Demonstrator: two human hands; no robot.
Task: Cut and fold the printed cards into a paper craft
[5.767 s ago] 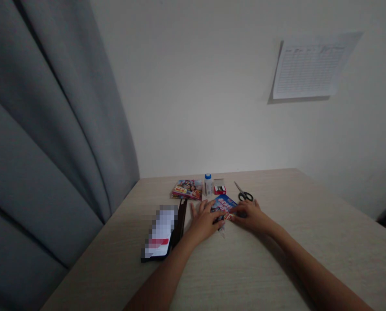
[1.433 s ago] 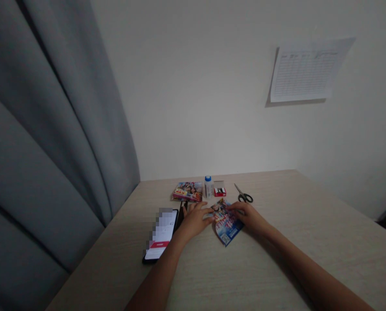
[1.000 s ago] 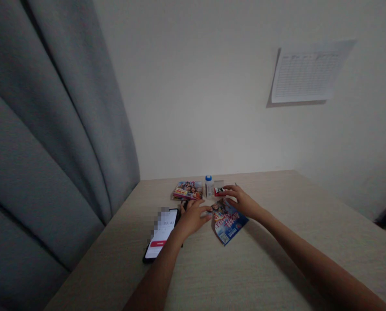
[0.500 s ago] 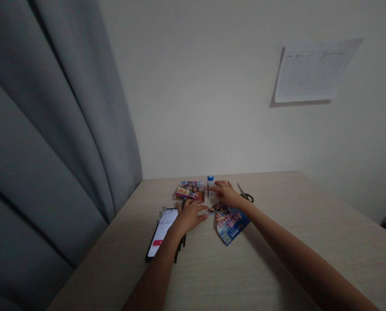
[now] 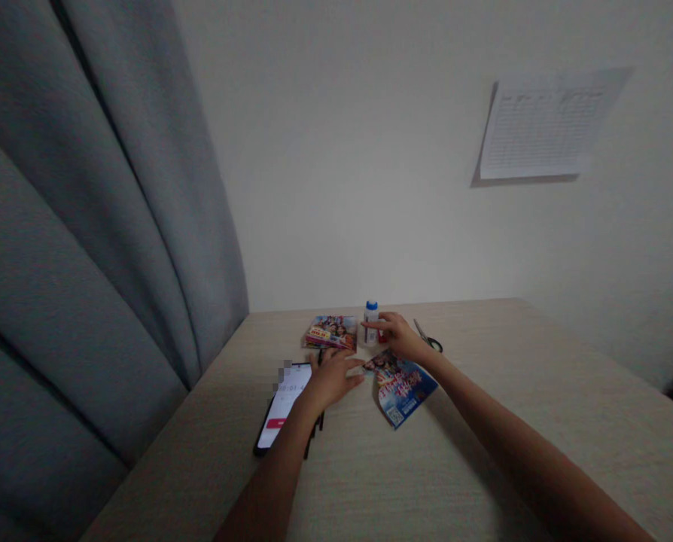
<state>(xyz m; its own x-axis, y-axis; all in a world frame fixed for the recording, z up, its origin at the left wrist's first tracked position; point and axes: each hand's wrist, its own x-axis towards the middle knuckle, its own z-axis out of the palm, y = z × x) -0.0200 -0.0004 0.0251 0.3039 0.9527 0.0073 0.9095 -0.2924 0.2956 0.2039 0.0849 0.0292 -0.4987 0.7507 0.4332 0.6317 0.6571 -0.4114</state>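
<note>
My right hand [image 5: 400, 335] is at a small white bottle with a blue cap [image 5: 372, 331], its fingers closed around the side and one finger across the front. The bottle stands upright near the back of the table. A bit of red shows between the bottle and the hand. My left hand [image 5: 335, 375] lies with its fingers spread, over thin black sticks [image 5: 321, 421] that it partly hides. Between my forearms rests a blue printed leaflet [image 5: 401, 388], cut or folded to a point. Behind my left hand sits a stack of printed leaflets [image 5: 332, 333].
A phone [image 5: 283, 410] showing a timer lies left of my left forearm. Scissors [image 5: 430, 339] with dark handles are beyond my right wrist. A grey curtain [image 5: 144, 226] hangs at the left, and a printed sheet [image 5: 543, 132] is fixed to the wall.
The bottle and my right hand have shifted slightly to the right, uncovering the bit of red. My left hand has barely moved, and the leaflet stays in place.
</note>
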